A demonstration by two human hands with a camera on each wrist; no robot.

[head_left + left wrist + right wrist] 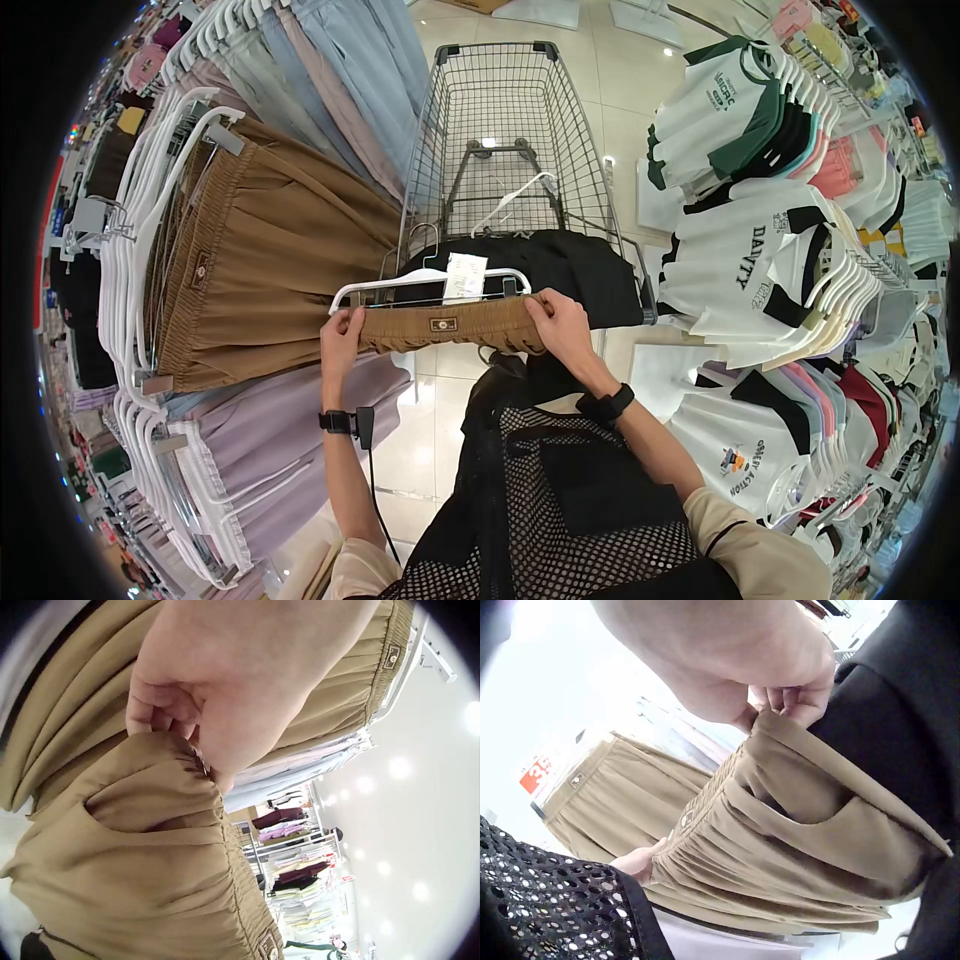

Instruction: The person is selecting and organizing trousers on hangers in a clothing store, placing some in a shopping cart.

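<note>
Brown pants [480, 325] with a gathered waistband and small patch are stretched between both hands. The left hand [342, 338] pinches one waistband end, the right hand [562, 325] the other. In the left wrist view, the fingers of the left hand [217, 682] grip the waist edge above a pocket of the pants [165, 847]. In the right wrist view, the right hand [750, 660] pinches the opposite corner of the pants [780, 817]. Just beyond the waistband lie a white hanger [430, 275] and a paper tag [465, 277].
A wire cart [495, 100] stands ahead, black garments [590, 270] across its near end. At left, racks hold brown pants [280, 260], blue pants [370, 70] and lilac pants [270, 450]. White printed shirts [740, 260] hang at right.
</note>
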